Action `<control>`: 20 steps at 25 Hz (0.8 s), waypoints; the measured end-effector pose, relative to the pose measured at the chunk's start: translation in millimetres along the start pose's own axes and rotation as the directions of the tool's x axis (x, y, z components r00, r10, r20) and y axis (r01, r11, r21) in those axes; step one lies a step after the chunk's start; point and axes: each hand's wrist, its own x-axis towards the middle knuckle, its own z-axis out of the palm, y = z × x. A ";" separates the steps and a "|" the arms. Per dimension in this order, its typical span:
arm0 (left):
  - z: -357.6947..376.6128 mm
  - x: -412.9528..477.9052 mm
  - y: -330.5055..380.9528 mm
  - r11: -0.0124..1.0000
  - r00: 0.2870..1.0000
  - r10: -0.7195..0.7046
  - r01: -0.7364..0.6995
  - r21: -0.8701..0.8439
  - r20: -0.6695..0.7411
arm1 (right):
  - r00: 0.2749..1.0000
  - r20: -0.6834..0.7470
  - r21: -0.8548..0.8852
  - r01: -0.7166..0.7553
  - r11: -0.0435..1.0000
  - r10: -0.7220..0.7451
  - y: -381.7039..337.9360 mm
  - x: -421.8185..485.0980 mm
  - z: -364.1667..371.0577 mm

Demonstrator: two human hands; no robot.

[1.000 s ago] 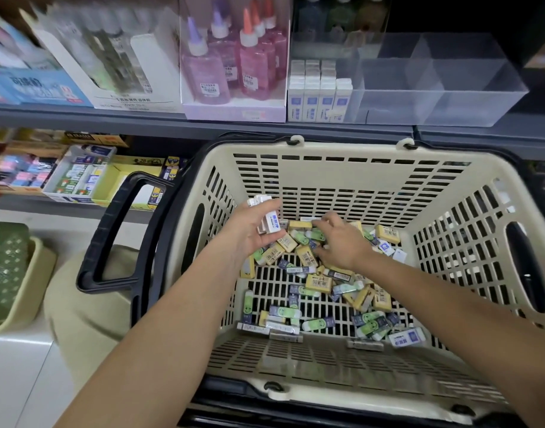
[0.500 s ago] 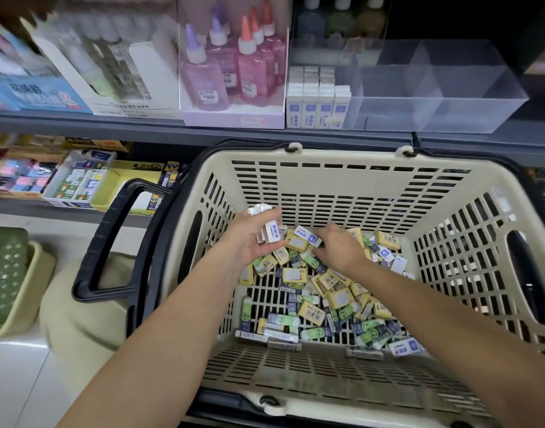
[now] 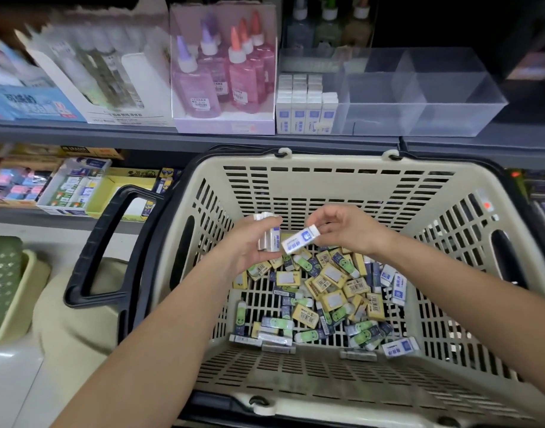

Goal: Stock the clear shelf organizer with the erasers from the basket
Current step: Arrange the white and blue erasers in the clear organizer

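Erasers [image 3: 326,291] lay heaped on the floor of the beige basket [image 3: 336,193], mostly toward 3 o'clock. Above them the left hand [image 3: 252,242] clutched a small stack of white erasers [image 3: 268,231], while the right hand [image 3: 348,227] pinched one white-and-blue eraser [image 3: 300,239] beside it. At 12 o'clock, the clear shelf organizer [image 3: 419,97] sat on the shelf, erasers filling its 9 o'clock end.

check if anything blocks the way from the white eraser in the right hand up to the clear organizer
Nothing visible does. The right hand holds the white eraser above the basket, and the clear organizer on the shelf is open-topped, its middle and right sections empty.
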 end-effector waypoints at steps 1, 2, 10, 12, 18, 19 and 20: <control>1.9 -3.1 1.2 0.999 0.997 -0.027 0.025 0.026 0.073 | 0.999 0.028 0.024 0.018 1.000 -0.019 -6.5 -5.4 0.6; 5.0 -7.0 1.7 0.998 0.984 -0.057 0.049 0.051 0.168 | 0.998 0.041 0.026 0.044 0.999 -0.045 -11.8 -10.8 2.3; 33.5 -10.3 -7.3 0.996 0.945 -0.094 0.087 0.037 0.312 | 0.993 -0.110 0.004 -0.044 0.999 0.044 0.4 -28.9 -23.7; 43.7 -5.5 -7.5 0.995 0.958 -0.089 0.095 -0.009 0.272 | 0.935 -0.278 -0.031 -0.236 0.971 0.218 22.3 -28.5 -43.4; 33.7 3.3 -14.3 0.988 0.975 -0.118 0.134 -0.073 0.189 | 0.830 -0.299 -0.516 -0.556 0.651 0.472 82.1 -23.4 -45.2; 30.9 5.1 -13.4 0.988 0.979 -0.111 0.128 -0.090 0.170 | 0.842 -0.282 -0.569 -0.532 0.627 0.459 83.4 -22.8 -40.9; 29.4 7.0 -12.2 0.987 0.983 -0.100 0.118 -0.110 0.153 | 0.862 -0.262 -0.592 -0.499 0.633 0.434 84.3 -21.1 -36.3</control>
